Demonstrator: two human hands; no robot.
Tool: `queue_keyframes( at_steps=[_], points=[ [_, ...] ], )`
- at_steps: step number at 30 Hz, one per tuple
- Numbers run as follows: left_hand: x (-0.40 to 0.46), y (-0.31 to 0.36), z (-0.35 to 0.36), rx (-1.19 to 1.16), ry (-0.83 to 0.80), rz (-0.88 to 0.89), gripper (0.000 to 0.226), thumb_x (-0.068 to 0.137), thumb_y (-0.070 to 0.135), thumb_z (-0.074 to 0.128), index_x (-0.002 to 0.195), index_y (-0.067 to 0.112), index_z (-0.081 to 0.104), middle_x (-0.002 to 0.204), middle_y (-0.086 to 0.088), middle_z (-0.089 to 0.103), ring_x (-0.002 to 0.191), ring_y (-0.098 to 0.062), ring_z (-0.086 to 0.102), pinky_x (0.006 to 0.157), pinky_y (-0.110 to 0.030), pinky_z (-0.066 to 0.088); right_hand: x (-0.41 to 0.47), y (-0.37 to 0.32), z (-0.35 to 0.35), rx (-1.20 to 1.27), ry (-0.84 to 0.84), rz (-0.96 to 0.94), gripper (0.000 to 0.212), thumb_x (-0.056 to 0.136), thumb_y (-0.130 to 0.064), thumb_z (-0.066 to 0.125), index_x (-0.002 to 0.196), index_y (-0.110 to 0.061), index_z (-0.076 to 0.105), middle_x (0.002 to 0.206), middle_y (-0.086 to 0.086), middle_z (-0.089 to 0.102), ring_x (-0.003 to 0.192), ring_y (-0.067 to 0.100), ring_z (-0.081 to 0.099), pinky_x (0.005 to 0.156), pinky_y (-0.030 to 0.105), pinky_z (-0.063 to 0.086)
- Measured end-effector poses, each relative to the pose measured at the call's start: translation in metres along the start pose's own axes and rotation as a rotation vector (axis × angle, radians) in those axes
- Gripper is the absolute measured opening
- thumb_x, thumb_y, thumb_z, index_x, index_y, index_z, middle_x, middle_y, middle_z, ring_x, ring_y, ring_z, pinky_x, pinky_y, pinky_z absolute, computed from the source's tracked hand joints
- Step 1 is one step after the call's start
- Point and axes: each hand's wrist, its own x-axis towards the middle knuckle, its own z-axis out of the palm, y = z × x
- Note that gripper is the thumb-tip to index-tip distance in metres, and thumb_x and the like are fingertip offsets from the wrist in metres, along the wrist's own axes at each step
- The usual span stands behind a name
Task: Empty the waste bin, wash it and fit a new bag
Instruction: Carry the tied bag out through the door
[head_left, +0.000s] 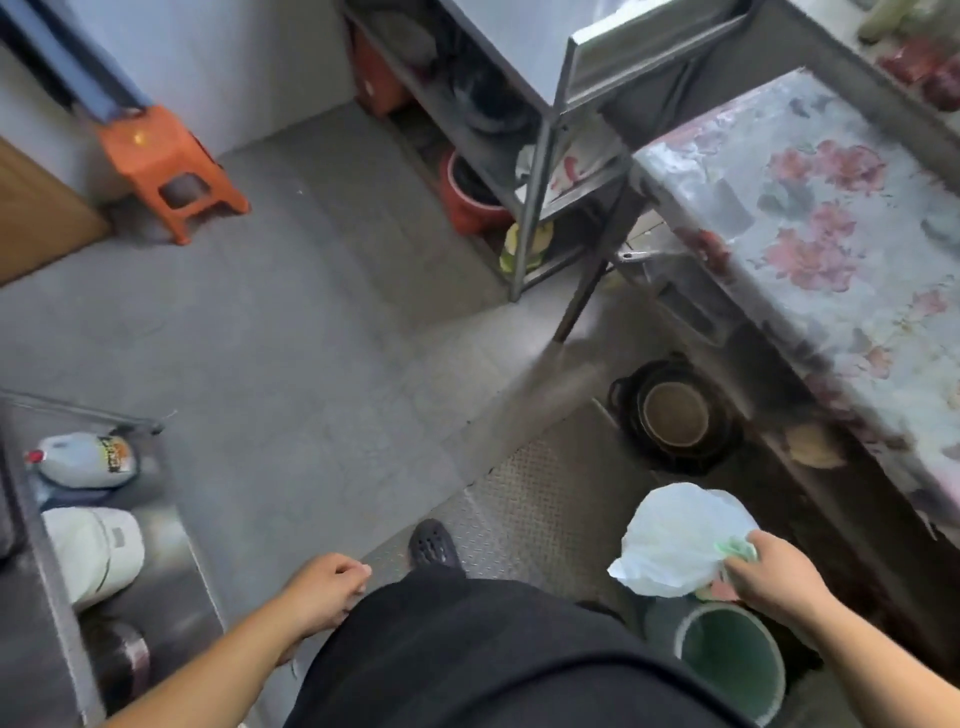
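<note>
A small green waste bin (730, 662) stands on the floor at the lower right, beside my leg, and its inside looks bare. Just above its rim hangs a white plastic bag (678, 540) with rubbish in it. My right hand (774, 574) grips the bag at its gathered top. My left hand (324, 590) hangs at my left side with loosely curled fingers and holds nothing.
A table with a floral cloth (810, 218) runs along the right, with dark pans (675, 413) on the floor beneath it. A metal rack (524, 171) stands ahead, an orange stool (169, 166) at the far left. Bottles and a white container (91, 551) sit low on the left.
</note>
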Motion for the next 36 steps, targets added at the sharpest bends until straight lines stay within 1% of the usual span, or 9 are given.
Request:
queue_keyframes(
  at_steps=[4,9,16,20,23,30,32,34,36],
  points=[
    [0.025,-0.042,-0.072,-0.127,0.087,-0.103,0.022,0.099,0.018,0.056,0.084,0.006,0.065,0.073,-0.008,0.061,0.062,-0.019,0.052,0.051,-0.023,0.039,0.013,-0.085,0.001,-0.02,0.018,-0.062,0.011,0.077,-0.016,0.063,0.067,-0.011,0.061,0.065,0.005,0.065,0.064,0.022,0.06,0.056,0.032,0.044],
    [0.051,-0.048,-0.134,-0.183,0.167,-0.17,0.03,0.098,0.018,0.055,0.069,0.011,0.058,0.06,-0.006,0.051,0.056,-0.018,0.044,0.052,-0.023,0.033,0.032,-0.168,0.001,-0.151,-0.004,-0.146,0.017,0.077,-0.024,0.067,0.068,-0.013,0.059,0.064,0.001,0.064,0.061,0.019,0.059,0.056,0.032,0.044],
    [0.085,0.023,-0.17,-0.308,0.17,-0.096,0.017,0.097,0.021,0.056,0.09,0.009,0.066,0.08,-0.007,0.062,0.068,-0.02,0.054,0.065,-0.028,0.044,0.092,-0.287,-0.02,-0.202,-0.096,-0.232,0.009,0.069,-0.012,0.068,0.066,-0.011,0.059,0.062,0.003,0.064,0.061,0.019,0.059,0.051,0.03,0.042],
    [0.087,0.073,-0.194,-0.311,0.15,-0.115,0.023,0.096,0.025,0.053,0.076,0.015,0.059,0.073,-0.005,0.056,0.068,-0.02,0.05,0.066,-0.029,0.044,0.136,-0.374,-0.037,-0.221,-0.223,-0.305,0.007,0.069,-0.012,0.063,0.073,-0.007,0.06,0.062,0.009,0.069,0.06,0.029,0.065,0.052,0.032,0.047],
    [0.088,0.107,-0.218,-0.322,0.186,-0.134,0.024,0.095,0.026,0.053,0.074,0.017,0.057,0.072,-0.003,0.055,0.066,-0.019,0.049,0.065,-0.028,0.041,0.159,-0.443,-0.053,-0.325,-0.304,-0.398,0.01,0.07,-0.014,0.06,0.073,-0.005,0.057,0.06,0.01,0.069,0.052,0.025,0.059,0.049,0.029,0.045],
    [0.106,0.143,-0.275,-0.48,0.279,-0.167,0.027,0.096,0.027,0.053,0.091,0.005,0.068,0.083,-0.005,0.067,0.075,-0.023,0.061,0.07,-0.031,0.049,0.183,-0.619,-0.068,-0.48,-0.329,-0.575,0.009,0.077,-0.013,0.06,0.079,-0.004,0.061,0.075,0.012,0.07,0.074,0.032,0.066,0.064,0.036,0.053],
    [0.112,0.138,-0.288,-0.462,0.287,-0.187,0.024,0.094,0.027,0.054,0.084,0.012,0.07,0.082,-0.004,0.07,0.079,-0.021,0.065,0.075,-0.033,0.052,0.184,-0.667,-0.064,-0.505,-0.319,-0.621,0.009,0.076,-0.013,0.06,0.078,-0.005,0.062,0.073,0.01,0.07,0.073,0.031,0.066,0.065,0.036,0.053],
    [0.12,0.126,-0.303,-0.506,0.26,-0.193,0.025,0.09,0.022,0.054,0.068,0.015,0.06,0.069,-0.003,0.06,0.068,-0.02,0.056,0.067,-0.033,0.045,0.187,-0.714,-0.06,-0.49,-0.312,-0.641,0.009,0.077,-0.014,0.06,0.078,-0.005,0.062,0.073,0.011,0.069,0.074,0.032,0.065,0.066,0.039,0.054],
    [0.126,0.112,-0.321,-0.524,0.235,-0.21,0.02,0.087,0.019,0.053,0.067,0.018,0.051,0.069,-0.005,0.048,0.065,-0.019,0.045,0.065,-0.033,0.035,0.186,-0.759,-0.054,-0.504,-0.319,-0.646,0.01,0.081,-0.017,0.061,0.082,-0.007,0.061,0.077,0.01,0.066,0.073,0.028,0.063,0.062,0.036,0.051]
  ],
)
